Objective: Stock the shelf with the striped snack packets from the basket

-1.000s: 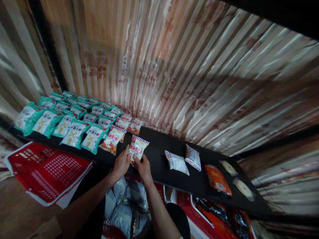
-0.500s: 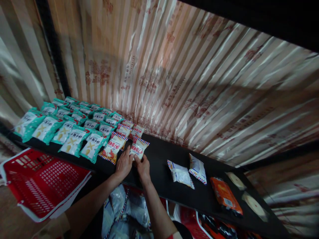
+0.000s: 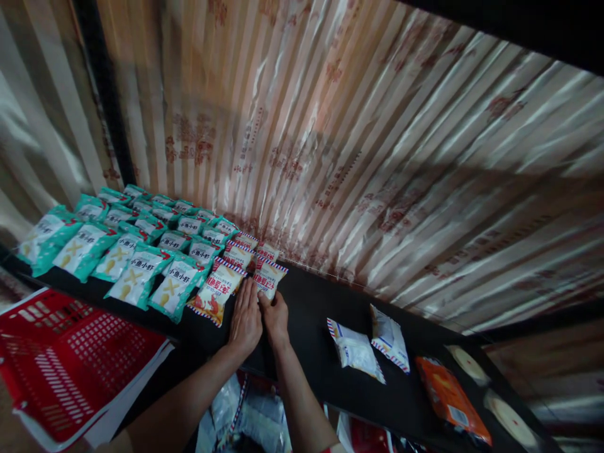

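Observation:
On a black shelf [image 3: 306, 314], a snack bag [image 3: 268, 277] with a red-and-blue striped top edge leans among matching bags. My right hand [image 3: 277, 318] grips its lower edge with thumb and fingers. My left hand [image 3: 246, 321] lies along the bag's left side, fingers stretched out and side by side, touching it. Just left of that hand stands another striped-edge snack bag [image 3: 218, 290] with a shrimp picture. Rows of teal snack bags [image 3: 136, 277] fill the shelf farther left. The lower part of the bag in my right hand is partly covered by my fingers.
Two white striped-edge bags [image 3: 356, 352] lie flat to the right, near an orange packet [image 3: 453, 399] and pale round items [image 3: 509, 415]. A red basket [image 3: 108, 358] stands below left. More bags [image 3: 264, 415] sit under the shelf. Printed plastic sheeting [image 3: 302, 126] hangs behind.
The bag between my hands has moved back toward the row behind it. My left hand has flattened along its left side, and my right hand still grips the bottom.

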`<state>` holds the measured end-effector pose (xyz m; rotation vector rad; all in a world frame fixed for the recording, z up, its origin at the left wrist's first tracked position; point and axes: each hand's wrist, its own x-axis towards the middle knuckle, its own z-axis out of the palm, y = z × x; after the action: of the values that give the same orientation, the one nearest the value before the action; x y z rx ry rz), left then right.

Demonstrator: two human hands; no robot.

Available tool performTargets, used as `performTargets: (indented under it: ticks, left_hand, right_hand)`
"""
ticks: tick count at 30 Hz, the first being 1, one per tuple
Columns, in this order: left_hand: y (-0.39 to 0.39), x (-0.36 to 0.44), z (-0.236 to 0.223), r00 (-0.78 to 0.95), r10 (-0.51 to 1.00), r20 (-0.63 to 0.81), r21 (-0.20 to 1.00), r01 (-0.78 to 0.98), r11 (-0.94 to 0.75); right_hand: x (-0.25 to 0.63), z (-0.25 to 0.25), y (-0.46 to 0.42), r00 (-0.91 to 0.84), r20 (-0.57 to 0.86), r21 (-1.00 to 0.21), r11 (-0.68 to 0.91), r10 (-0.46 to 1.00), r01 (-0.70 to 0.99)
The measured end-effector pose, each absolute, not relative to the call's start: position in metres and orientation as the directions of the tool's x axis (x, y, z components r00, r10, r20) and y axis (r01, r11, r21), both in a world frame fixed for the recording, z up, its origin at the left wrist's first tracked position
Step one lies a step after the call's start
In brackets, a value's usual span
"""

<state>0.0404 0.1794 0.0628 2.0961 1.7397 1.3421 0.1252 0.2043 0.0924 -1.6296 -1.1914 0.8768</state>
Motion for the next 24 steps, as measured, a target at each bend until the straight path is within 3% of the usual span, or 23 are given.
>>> performTargets:
  ticks: [24]
  left_hand:
    - [0.195,0.038,0.065,-0.174,0.909,0.378,0.750,0.633,-0.191]
  right_hand:
    - [0.112,0.097,0.223,0.307,-0.003,-0.925,-0.119,0.952,0.361]
